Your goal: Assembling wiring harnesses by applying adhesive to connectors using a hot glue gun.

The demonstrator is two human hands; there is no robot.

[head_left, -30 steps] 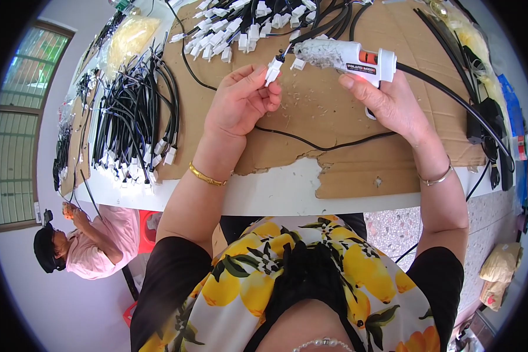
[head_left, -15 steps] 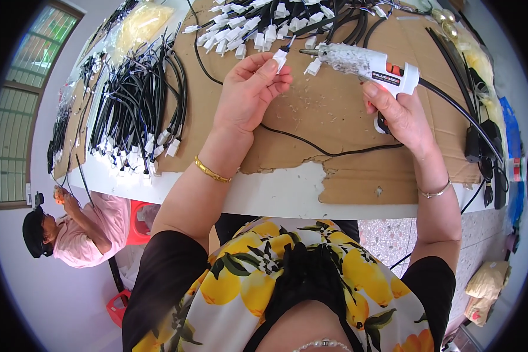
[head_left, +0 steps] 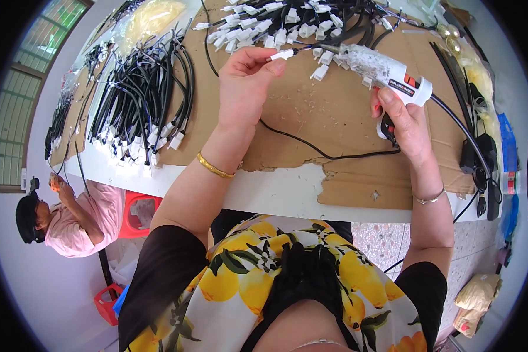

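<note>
Between the thumb and fingers of my left hand [head_left: 246, 79], a small white plug connector [head_left: 282, 54] is pinched, lying nearly level. Dark wires run from its right end toward the far pile. My right hand [head_left: 403, 120] is wrapped round the handle of a white hot glue gun [head_left: 376, 66], whose front is coated in clumpy glue. Its nozzle points left, close to the wires behind the connector; whether it touches them I cannot tell. Beyond both hands lies a heap of white connectors [head_left: 249, 29] on black cables.
Cardboard [head_left: 334, 111] covers the white table [head_left: 276, 190], with a black cord [head_left: 299, 146] across it. Bundled black cables [head_left: 141, 94] lie at left. Black adapters [head_left: 484, 149] sit at right. A seated person in pink [head_left: 85, 226] works beyond the table's left side, near a red stool [head_left: 136, 214].
The connector has turned from tilted upright to nearly level in my left hand. The glue gun has shifted slightly right, still in my right hand.
</note>
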